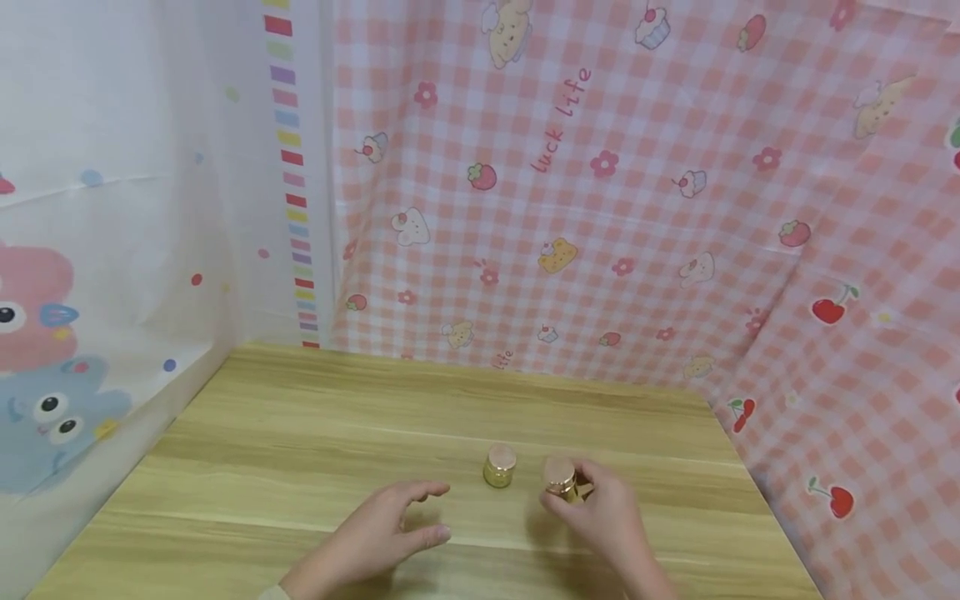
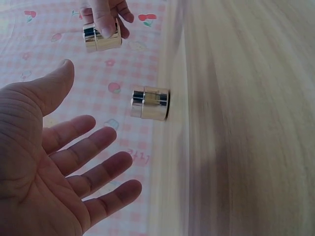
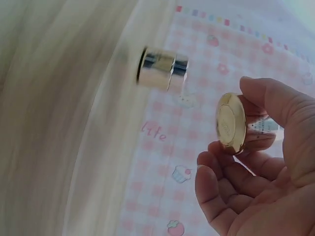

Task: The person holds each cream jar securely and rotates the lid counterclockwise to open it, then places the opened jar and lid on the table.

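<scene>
clearly, right hand (image 1: pixel 607 504): grasping the held gold jar (image 1: pixel 560 475) between thumb on one side and fingertips on the other; the wrist runs out of the head view at the bottom.
held gold jar: off the table and tipped, so its flat underside shows in the right wrist view; the mark stamped there is too faint to read, and so is the small print on its side. thumb and fingers cover part of its wall.
left hand (image 1: pixel 386 525): released, fingers apart, holding nothing, near the standing gold jar and not touching it; in its own wrist view the near part of the palm is cut off by the frame.
standing gold jar (image 1: pixel 499 467): upright on the wood-grain tabletop (image 1: pixel 315 442), between the two hands; blurred in the right wrist view, with any lettering lost in the shine.
pale sleeve (image 1: pixel 275 592): only a scrap at the bottom edge of the head view.
pink gingham cloth (image 1: pixel 645 225): behind the table, printed "luck life"; some motifs are cut off at the top.
white cloth (image 1: pixel 157 275): on the left, its pink cartoon character (image 1: pixel 33 292) cropped by the frame.
</scene>
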The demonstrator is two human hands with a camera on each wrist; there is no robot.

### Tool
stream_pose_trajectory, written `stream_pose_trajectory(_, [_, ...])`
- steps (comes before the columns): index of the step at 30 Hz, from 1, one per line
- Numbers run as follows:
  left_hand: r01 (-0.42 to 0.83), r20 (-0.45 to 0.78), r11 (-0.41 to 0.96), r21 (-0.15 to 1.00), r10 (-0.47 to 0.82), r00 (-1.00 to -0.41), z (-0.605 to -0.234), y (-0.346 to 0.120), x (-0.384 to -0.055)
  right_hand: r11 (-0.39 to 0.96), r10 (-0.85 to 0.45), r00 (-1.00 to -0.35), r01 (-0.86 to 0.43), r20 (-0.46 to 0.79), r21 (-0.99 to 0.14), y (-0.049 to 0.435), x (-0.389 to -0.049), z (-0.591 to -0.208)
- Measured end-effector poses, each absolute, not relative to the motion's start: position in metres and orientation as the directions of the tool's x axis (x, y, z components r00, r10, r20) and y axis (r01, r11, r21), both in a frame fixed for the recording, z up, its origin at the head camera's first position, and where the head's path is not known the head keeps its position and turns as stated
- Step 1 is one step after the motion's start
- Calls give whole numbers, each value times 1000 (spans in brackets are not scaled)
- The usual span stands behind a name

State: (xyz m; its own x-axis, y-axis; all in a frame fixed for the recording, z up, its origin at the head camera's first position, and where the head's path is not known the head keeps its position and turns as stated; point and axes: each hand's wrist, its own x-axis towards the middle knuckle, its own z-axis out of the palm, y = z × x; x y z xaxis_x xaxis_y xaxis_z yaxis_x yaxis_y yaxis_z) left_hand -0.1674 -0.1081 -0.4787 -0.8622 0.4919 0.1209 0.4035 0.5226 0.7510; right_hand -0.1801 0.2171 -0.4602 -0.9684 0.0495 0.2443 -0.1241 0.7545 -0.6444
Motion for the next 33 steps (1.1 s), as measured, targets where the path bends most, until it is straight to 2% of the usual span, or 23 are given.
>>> stream_pose_trajectory(5, [415, 137, 528, 741, 486, -863, -478, -108, -168, 734, 40, -974, -123, 223, -668, 207, -178, -460])
stream_pose_trajectory(19, [366, 175, 535, 761, 375, -911, -471, -95, -166, 683, -122, -950, -291, 289, -669, 172, -175, -458])
stream_pose_trajectory(27, [328, 198, 472, 818, 305, -932, -467, -80, -164, 645, -224, -921, -384, 317, -660, 150, -171, -460])
stream_pose_trajectory(33, [336, 230, 425, 840, 281, -932, -469, -70, -163, 662, -262, -898, -434, 354, -611, 139, -169, -461])
